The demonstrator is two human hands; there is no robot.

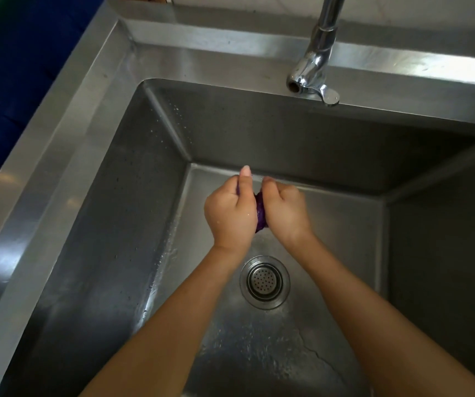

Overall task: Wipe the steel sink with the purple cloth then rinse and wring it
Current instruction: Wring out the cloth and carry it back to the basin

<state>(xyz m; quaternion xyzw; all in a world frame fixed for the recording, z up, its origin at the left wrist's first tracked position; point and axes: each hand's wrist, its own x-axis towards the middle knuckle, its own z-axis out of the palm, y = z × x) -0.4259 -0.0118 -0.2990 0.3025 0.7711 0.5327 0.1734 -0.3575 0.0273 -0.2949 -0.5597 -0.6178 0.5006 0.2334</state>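
I have the purple cloth bunched into a short roll between my two fists, held above the floor of the steel sink, over the back part of the basin. My left hand is closed around one end and my right hand is closed around the other, so only a dark strip of cloth shows in the gap between them. My left forefinger sticks up straight toward twelve o'clock, off the cloth.

What the wringing turns on is the way the roll lies. Most of it is buried in my palms, so I judge its long axis to run from nine o'clock to three o'clock, from one fist into the other. The visible strip is only the bulge squeezed out between my knuckles. Both hands sit equally near it, each touching it, so neither has to reach; the twist has to come from turning my wrists opposite ways about that axis.

The drain strainer lies at six o'clock from the cloth (nearer me, between my forearms), and the tap is at about one o'clock, well apart, with no water running that I can see. The basin floor looks wet and streaked.
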